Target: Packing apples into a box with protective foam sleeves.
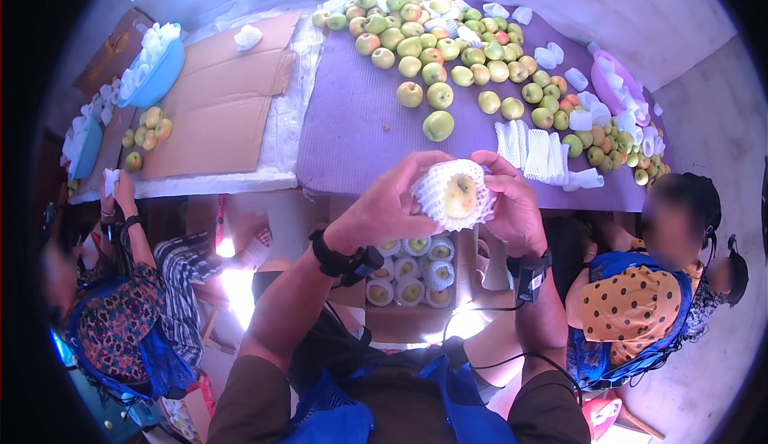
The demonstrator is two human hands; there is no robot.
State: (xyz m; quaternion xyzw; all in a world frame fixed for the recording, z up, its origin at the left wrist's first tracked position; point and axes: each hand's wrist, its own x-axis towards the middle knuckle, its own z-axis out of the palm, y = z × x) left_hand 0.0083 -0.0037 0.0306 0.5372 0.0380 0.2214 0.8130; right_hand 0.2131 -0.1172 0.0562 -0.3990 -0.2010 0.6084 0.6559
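Note:
Between my two hands is an apple (461,197) wrapped in a white foam net sleeve (433,195), its stem end showing through the opening. My left hand (396,201) grips the sleeve from one side. On the other side, my right hand (510,201) has its fingers on the sleeve's edge. Below my hands, a cardboard box (384,319) holds several netted apples (410,290) in rows. Flat foam net sleeves (534,151) lie on the purple-covered table (348,120) just beyond my right hand.
Many loose green and reddish apples (411,47) cover the table's far side. A pink basin (615,78) and a blue basin (159,69) hold foam sleeves. Brown cardboard (222,120) lies at left. People sit close by on the left (120,336) and right (630,312).

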